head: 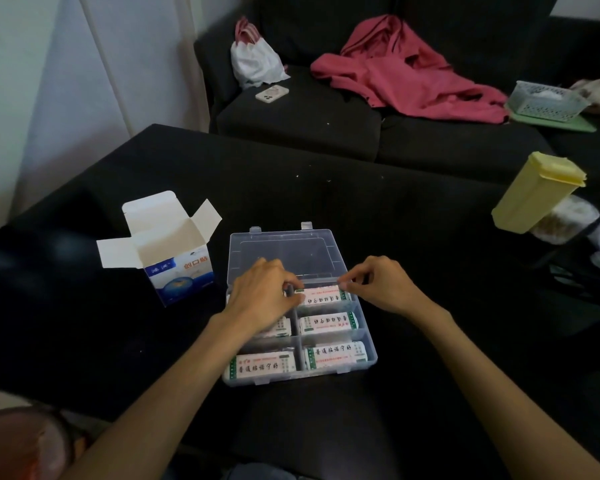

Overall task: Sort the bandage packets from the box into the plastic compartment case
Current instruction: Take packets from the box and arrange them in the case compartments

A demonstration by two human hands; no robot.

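Observation:
A clear plastic compartment case (pixel 369 351) lies open on the black table, its lid (pixel 284 251) folded back. Stacks of white bandage packets fill its compartments, such as one at the front left (pixel 260 367) and one at the middle right (pixel 326 323). A stack of packets (pixel 323 295) lies in the back right compartment. My left hand (pixel 260 292) pinches its left end and my right hand (pixel 378 284) pinches its right end. The blue and white bandage box (pixel 177 268) stands open to the left of the case, and its inside is not visible.
A tall yellow plastic container (pixel 537 192) stands at the table's right edge beside bagged items (pixel 565 220). Behind the table is a dark sofa with a pink garment (pixel 406 71), a white bag (pixel 253 60), a phone (pixel 272 93) and a basket (pixel 548 100).

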